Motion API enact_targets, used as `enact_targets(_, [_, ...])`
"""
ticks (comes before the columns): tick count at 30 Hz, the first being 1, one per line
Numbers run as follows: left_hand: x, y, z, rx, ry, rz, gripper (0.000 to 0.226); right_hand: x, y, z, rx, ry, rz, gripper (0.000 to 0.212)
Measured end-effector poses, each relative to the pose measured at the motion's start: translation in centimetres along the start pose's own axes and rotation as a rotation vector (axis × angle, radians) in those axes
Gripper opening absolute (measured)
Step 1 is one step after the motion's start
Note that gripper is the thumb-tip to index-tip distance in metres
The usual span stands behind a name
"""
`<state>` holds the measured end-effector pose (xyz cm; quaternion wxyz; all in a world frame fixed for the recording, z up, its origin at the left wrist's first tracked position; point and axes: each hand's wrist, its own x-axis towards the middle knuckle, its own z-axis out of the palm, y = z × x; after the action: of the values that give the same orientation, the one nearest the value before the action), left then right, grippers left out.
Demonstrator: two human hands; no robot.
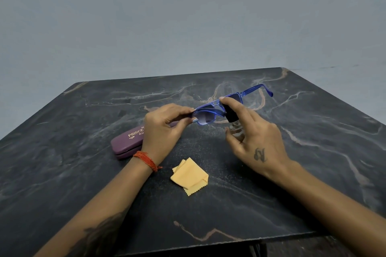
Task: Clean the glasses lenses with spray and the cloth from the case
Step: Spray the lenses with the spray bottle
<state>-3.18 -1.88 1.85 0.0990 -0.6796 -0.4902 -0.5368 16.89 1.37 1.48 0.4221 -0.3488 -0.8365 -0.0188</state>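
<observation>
Nearest me on the dark marble worktop (229,215) lies the folded yellow cloth (189,176), out of the case and untouched, so wiping isn't started. Just left and further back, the purple case (127,142) sits shut, partly hidden behind my left wrist. Above that, my left hand (165,126) is pinched closed on the left end of the blue glasses (215,108), held off the worktop, lenses tipped toward me. My right hand (252,137) is wrapped around the small spray bottle (234,121), index finger on top of the black cap, nozzle right beside the lens. No mist or droplets I can make out. Judging by this: case opened and cloth fetched are done, spraying is the step in hand; wiping both lenses with the cloth is left.
</observation>
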Motion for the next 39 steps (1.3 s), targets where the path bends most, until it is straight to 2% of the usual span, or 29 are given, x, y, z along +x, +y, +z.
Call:
enact_targets(7, [0.01, 0.11, 0.08, -0.005, 0.001, 0.01, 0.014, 0.26, -0.16, 0.12, -0.035, -0.052, -0.014, 0.072])
enact_targets(17, [-0.01, 0.18, 0.01, -0.029, 0.012, 0.002, 0.015, 0.29, -0.2, 0.16, -0.017, -0.051, -0.022, 0.064])
enact_targets(23, [-0.06, 0.09, 0.07, -0.037, 0.009, -0.006, 0.015, 0.25, -0.08, 0.2, -0.059, -0.034, 0.01, 0.074])
enact_targets(29, [-0.08, 0.18, 0.03, -0.048, 0.007, -0.002, 0.016, 0.27, -0.05, 0.31, -0.069, -0.055, -0.015, 0.064])
enact_targets(39, [-0.02, 0.08, 0.06, -0.042, 0.011, -0.009, 0.015, -0.04, 0.45, 0.04, 0.0, 0.103, 0.064, 0.071])
